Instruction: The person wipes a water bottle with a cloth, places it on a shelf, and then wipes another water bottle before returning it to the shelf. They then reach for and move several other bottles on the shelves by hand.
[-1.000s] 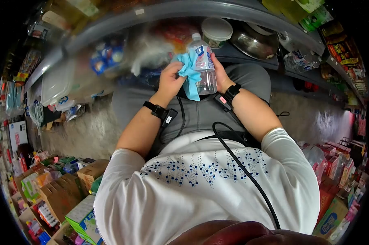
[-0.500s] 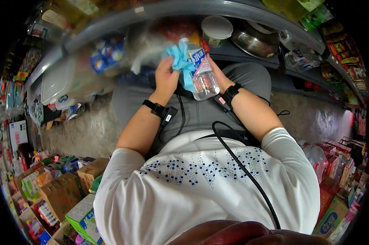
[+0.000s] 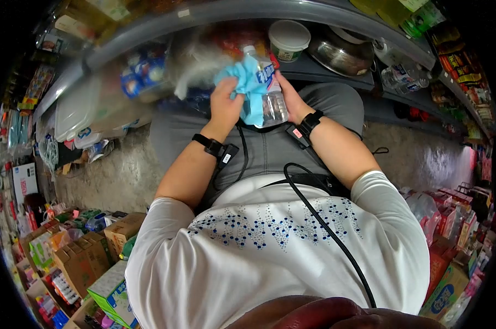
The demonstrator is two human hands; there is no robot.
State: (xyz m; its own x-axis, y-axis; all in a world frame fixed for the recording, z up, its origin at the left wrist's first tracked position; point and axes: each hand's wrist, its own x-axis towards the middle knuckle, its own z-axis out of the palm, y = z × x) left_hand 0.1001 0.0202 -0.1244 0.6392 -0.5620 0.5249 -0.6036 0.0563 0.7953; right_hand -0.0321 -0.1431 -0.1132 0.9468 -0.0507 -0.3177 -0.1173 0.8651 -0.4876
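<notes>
Two hands: both are raised in front of the person's lap, meeting around one bottle, just below the shelf edge.
Left hand [image 3: 226, 104]: fingers curled shut on a bunched blue cloth [image 3: 247, 90], pressing it against the left side of the bottle.
Right hand [image 3: 289, 94]: wrapped around the water bottle [image 3: 268, 93] from the right, palm against its side; the fingertips are hidden behind the bottle.
Water bottle: clear plastic with a white cap and a blue-and-white label, held nearly upright with the cap tilted slightly left, between the two hands and above the grey trousers.
Blue cloth: covers the bottle's left side from the label downward, with a loose end hanging below the left hand.
Wrists: each carries a black band [image 3: 212, 147] with a small device, and a black cable [image 3: 324, 219] runs down across the white shirt.
Shelf [image 3: 313, 72]: grey, just behind the hands; it holds a white lidded tub [image 3: 289, 39], a metal bowl [image 3: 340, 55] beside it and clear bottles lying on their sides [image 3: 404, 79] further right.
Left of the hands: packaged goods on the shelf are blurred and cannot be told apart.
Floor, lower left: open cardboard boxes [image 3: 83, 263] of small packaged goods.
Floor, lower right: more coloured packages stand in a row.
</notes>
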